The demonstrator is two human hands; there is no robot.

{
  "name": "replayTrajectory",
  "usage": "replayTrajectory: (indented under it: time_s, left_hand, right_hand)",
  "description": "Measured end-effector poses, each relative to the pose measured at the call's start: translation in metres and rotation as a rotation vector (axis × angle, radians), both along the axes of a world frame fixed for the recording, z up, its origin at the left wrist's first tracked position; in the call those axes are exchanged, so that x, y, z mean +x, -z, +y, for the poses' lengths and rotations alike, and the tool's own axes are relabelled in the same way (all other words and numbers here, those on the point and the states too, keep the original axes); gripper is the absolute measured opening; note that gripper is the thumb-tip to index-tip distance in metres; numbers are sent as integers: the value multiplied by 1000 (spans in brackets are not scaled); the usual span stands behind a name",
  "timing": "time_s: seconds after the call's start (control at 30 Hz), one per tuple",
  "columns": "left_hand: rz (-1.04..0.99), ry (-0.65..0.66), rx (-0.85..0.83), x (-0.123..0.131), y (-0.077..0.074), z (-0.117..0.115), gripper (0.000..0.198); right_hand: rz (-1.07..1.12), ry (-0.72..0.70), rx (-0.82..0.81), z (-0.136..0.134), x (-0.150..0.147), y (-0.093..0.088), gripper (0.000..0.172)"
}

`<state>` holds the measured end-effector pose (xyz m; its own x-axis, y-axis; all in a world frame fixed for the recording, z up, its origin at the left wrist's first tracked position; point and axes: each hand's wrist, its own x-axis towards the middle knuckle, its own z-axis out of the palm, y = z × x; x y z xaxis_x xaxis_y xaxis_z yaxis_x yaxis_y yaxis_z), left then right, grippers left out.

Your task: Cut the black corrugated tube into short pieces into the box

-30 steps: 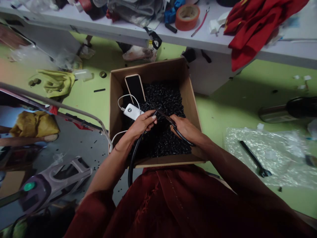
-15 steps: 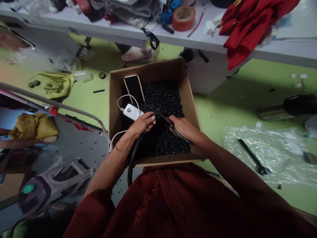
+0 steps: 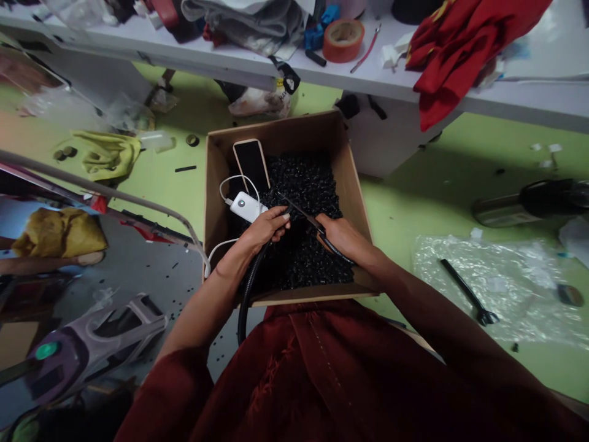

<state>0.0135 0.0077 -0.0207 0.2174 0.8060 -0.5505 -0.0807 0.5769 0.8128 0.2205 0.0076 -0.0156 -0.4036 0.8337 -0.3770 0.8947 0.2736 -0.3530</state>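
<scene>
My left hand (image 3: 265, 228) is closed around the end of a black corrugated hose (image 3: 249, 288) that runs down toward my lap. My right hand (image 3: 340, 238) is closed on the handles of black scissors (image 3: 301, 213), whose blades point at the hose end. Both hands hover over a cardboard box (image 3: 351, 178) filled with small black cut pieces (image 3: 308, 184). A phone (image 3: 251, 163) leans in the box's far left corner, and a white power bank (image 3: 245, 206) with a white cable lies beside my left hand.
A white bench (image 3: 230, 55) at the top carries orange tape (image 3: 343, 39), red cloth (image 3: 455, 43) and clutter. On the green floor lie a plastic sheet (image 3: 501, 288) with a black tool (image 3: 464, 298) at right and a yellow rag (image 3: 108, 153) at left. A grey machine (image 3: 92, 344) stands lower left.
Both hands keep their grips over the box; the view has shifted only slightly.
</scene>
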Motion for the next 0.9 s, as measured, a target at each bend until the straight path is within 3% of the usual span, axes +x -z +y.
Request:
replayTrajectory:
  time_s: [0.23,0.37,0.5,0.67,0.9]
  left_hand:
    - [16,-30,14,3,-6,-2,29]
    - [-63,66,21,5,-8,-6,34]
    - [-167,187,31,11,-10,-11,42]
    - [-215,268,-15,19,-10,-17,84]
    - [-236,322,-14,26,-11,-21,85]
  right_hand:
    - [211,235,166,7,7,6,29]
    - [317,280,201,8,10,8,31]
    - [432,277,139,7,8,4,33]
    - [557,234,23,6,6,0,33]
    - [645,206,-84,6,10,8,34]
